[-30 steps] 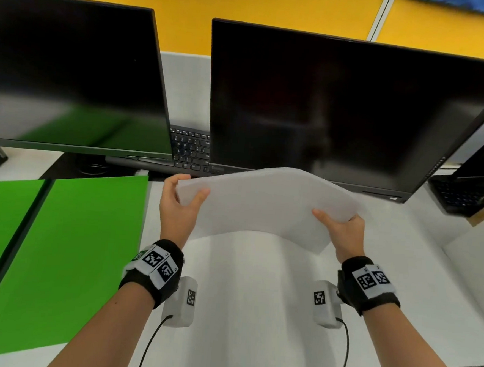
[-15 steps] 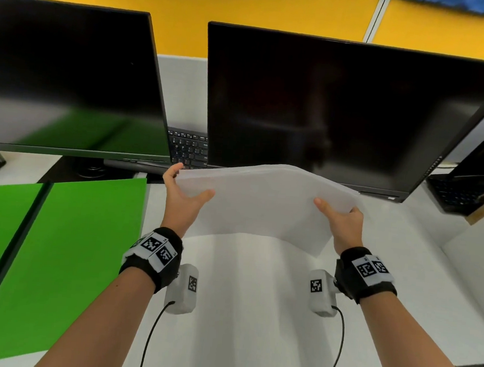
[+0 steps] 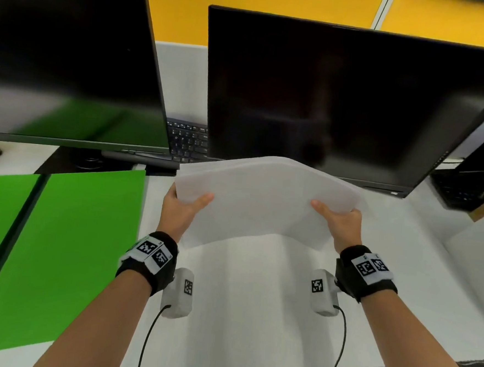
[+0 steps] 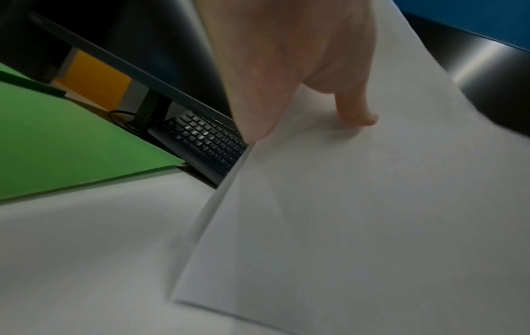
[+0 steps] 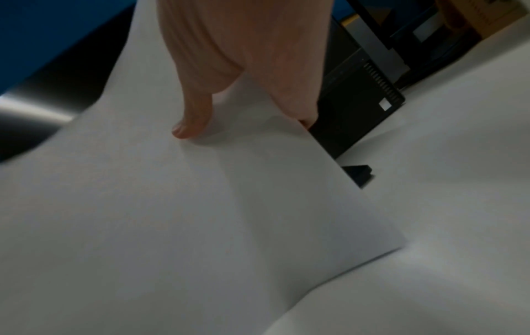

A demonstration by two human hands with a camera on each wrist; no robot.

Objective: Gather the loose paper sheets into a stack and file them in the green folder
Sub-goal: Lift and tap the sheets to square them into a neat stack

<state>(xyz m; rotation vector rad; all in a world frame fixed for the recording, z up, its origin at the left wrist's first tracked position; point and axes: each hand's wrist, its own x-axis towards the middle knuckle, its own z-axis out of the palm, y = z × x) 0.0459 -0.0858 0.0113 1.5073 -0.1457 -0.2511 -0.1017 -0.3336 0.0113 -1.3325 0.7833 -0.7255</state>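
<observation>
A stack of white paper sheets point(image 3: 263, 196) stands on its lower edge on the white desk point(image 3: 241, 298), bowed upward in the middle. My left hand point(image 3: 183, 205) grips its left side, thumb on the near face, fingers hidden behind. My right hand point(image 3: 338, 218) grips the right side the same way. In the left wrist view the thumb point(image 4: 355, 108) presses the paper stack point(image 4: 373, 215). In the right wrist view the thumb point(image 5: 195, 115) presses the paper stack point(image 5: 172, 215). The green folder point(image 3: 58, 256) lies open flat on the desk to the left, also visible as the green folder point(image 4: 57, 140).
Two dark monitors point(image 3: 341, 98) stand just behind the paper, the left monitor point(image 3: 65, 65) above the folder's far edge. A black keyboard point(image 3: 188, 141) shows between them. A laptop point(image 3: 470, 182) sits at the far right. The desk's front edge is near my forearms.
Both hands have shifted the stack slightly away and up toward the monitors. The grip on each side is unchanged.
</observation>
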